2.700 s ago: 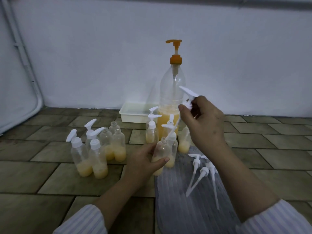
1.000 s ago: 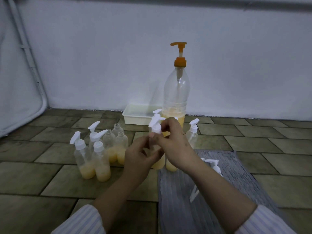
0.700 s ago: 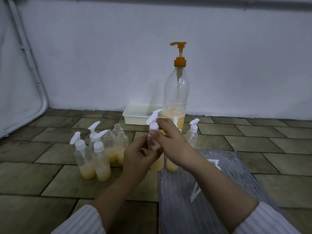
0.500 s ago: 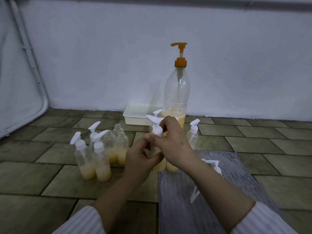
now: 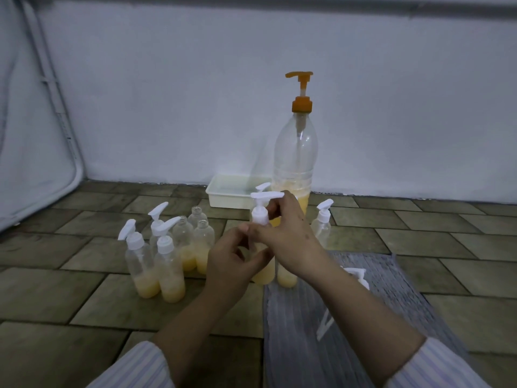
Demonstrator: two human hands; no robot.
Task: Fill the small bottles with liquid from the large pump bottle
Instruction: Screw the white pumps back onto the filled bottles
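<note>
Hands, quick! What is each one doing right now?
Left hand: grips the small bottle.
Right hand: pinches its white pump cap.

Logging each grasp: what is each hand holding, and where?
Left hand holds the small bottle by its body; right hand pinches its white pump cap at the collar.

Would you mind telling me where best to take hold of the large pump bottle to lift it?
Probably around the narrow shoulder of the large pump bottle, below the orange collar, coming from its right. It stands upright, the small bottles and both hands crowd its front and left, and the long-necked pump head looks too spindly to lift by.
</note>
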